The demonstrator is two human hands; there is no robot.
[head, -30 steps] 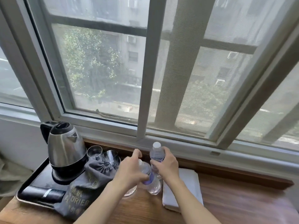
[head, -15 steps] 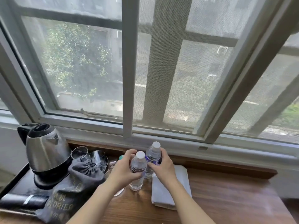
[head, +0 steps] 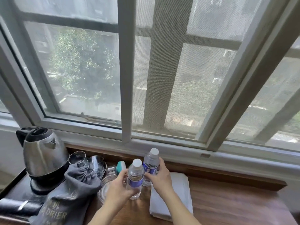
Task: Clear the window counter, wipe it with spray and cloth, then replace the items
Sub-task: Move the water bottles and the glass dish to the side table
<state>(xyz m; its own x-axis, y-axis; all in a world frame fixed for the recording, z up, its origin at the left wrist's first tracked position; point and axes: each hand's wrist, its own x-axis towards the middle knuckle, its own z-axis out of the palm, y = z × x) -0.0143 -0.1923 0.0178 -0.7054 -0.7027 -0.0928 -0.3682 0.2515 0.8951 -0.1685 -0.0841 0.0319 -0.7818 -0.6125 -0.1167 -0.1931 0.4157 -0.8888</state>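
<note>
My left hand wraps nearer clear plastic water bottle with blue label; my right hand grips farther matching bottle. Both upright, side by side on wooden window counter, by folded white cloth. Steel kettle on black tray, grey drawstring bag, glasses not cleared. Judging: clearing barely begun; wiping and replacing all ahead.
</note>
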